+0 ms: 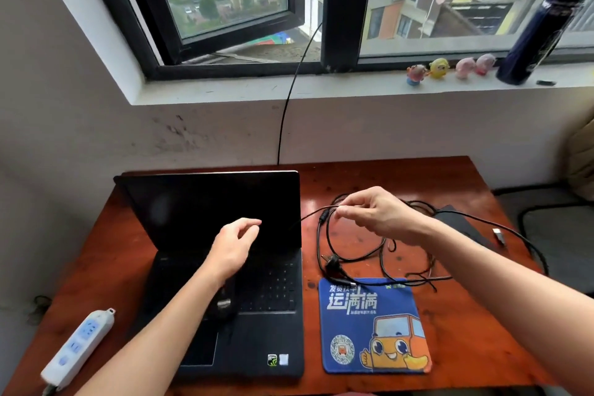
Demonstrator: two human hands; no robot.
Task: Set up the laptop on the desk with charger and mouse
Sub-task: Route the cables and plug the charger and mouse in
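A black laptop (pixel 225 219) stands lid-up with a dark screen on the left of the red-brown desk (pixel 466 315). My left hand (pixel 233 244) hovers over its keyboard, fingers loosely curled, holding nothing. My right hand (pixel 376 212) pinches the charger cable (pixel 324 214) near its ferrite end, lifted just right of the screen. The remaining cable lies tangled on the desk with a plug (pixel 331 262). The black power brick (pixel 459 222) sits behind my right forearm. A dark mouse (pixel 223 305) rests on the laptop under my left forearm.
A blue mouse pad (pixel 373 325) with an orange car lies right of the laptop. A white power strip (pixel 77 347) sits at the front left. A USB plug (pixel 499 236) lies at the far right. Toy figures (pixel 450 67) and a dark bottle (pixel 543 32) stand on the sill.
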